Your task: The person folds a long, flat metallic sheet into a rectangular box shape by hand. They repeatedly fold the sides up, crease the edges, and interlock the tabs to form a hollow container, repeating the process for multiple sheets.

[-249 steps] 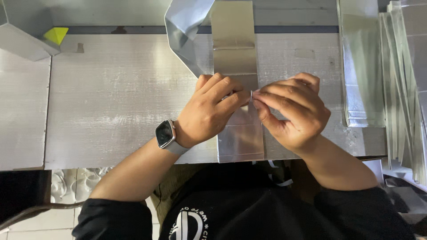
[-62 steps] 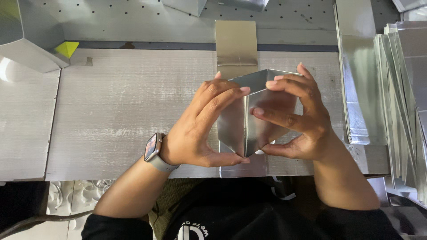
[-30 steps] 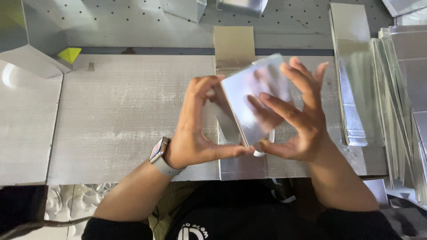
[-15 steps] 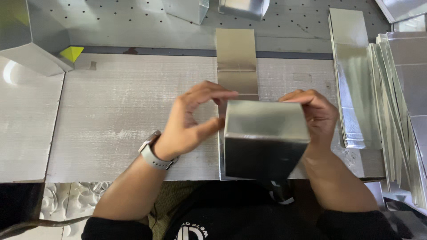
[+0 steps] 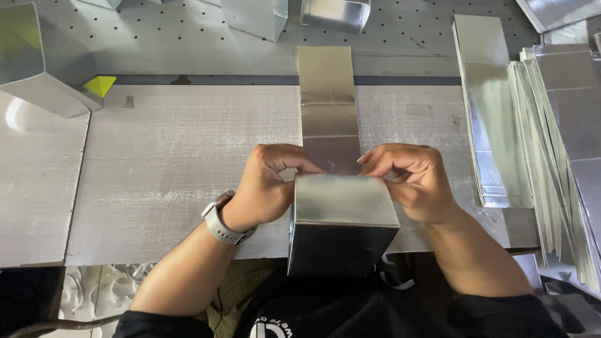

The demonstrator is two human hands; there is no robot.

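Observation:
A silver folded box sleeve (image 5: 341,222) stands between my hands at the near edge of the grey work table (image 5: 175,163). My left hand (image 5: 266,184), with a watch on the wrist, grips its left top edge. My right hand (image 5: 413,181) pinches its right top edge, fingers curled over the rim. Behind the box a flat silver strip (image 5: 327,106) lies lengthwise on the table, reaching toward the back.
Stacks of flat silver sheets (image 5: 494,119) lie at the right, with more fanned sheets (image 5: 563,150) beyond. Finished silver boxes (image 5: 256,15) stand at the back on a perforated panel. A folded silver box (image 5: 37,69) and a yellow piece (image 5: 100,84) sit at far left.
The flat silver sheet was folded up into a box shape, turned in my hands, and now rests lower and upright at the table's near edge, both hands at its top rim.

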